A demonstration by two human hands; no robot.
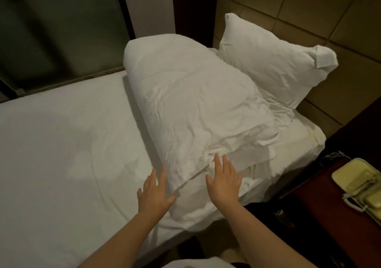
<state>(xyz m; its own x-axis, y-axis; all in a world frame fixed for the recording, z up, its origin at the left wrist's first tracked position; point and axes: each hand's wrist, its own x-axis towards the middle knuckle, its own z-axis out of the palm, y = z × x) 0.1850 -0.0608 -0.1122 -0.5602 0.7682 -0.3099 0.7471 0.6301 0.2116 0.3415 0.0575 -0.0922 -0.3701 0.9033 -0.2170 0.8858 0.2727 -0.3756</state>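
At the near edge of the bed, the left hand and right hand lie flat, fingers straight, gripping nothing, against the folded duvet.

Both arms are bare and enter from the bottom edge of the frame. The left forearm slants up to the right, and the right forearm slants up to the left. The left hand, in the lower middle, lies palm down with straight, spread fingers and its thumb pointing right. The right hand, just to its right and slightly higher, is also flat, with straight fingers and its thumb out to the left.
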